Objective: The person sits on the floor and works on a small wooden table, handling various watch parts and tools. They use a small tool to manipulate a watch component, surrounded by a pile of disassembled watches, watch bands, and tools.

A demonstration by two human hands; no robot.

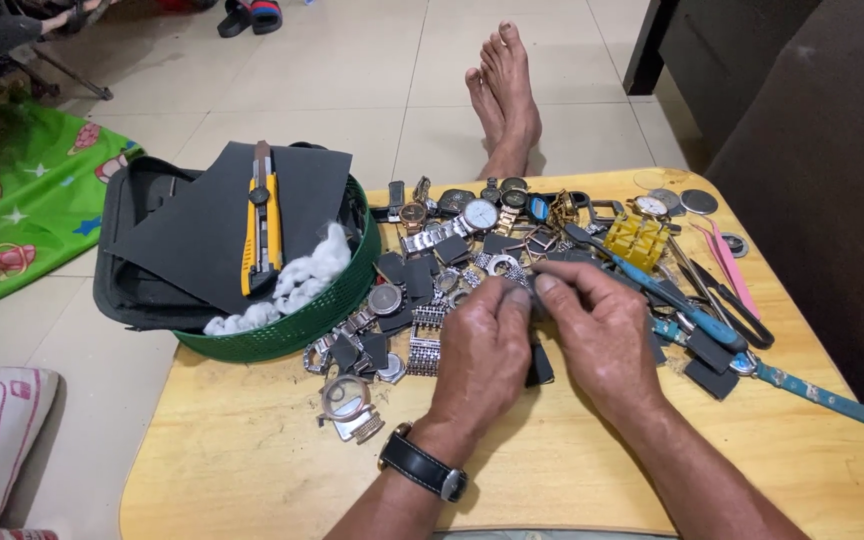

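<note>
My left hand [480, 352], with a black-strapped watch on its wrist, and my right hand [602, 330] meet over the middle of a low wooden table [252, 450]. Both pinch a small dark grey piece [532, 292] between thumbs and fingertips; what it is stays mostly hidden. Under and around them lies a heap of watch parts [432, 300]: metal bracelets, round cases, dials and small dark squares. A loose watch case with a lens [347, 400] lies just left of my left hand.
A green basket [292, 325] at the table's left holds a dark sheet, a yellow utility knife [262, 215] and white cotton. Blue-handled tools [712, 325], pink tweezers [727, 262] and a yellow holder [637, 238] lie to the right. My bare feet [504, 95] rest beyond the table.
</note>
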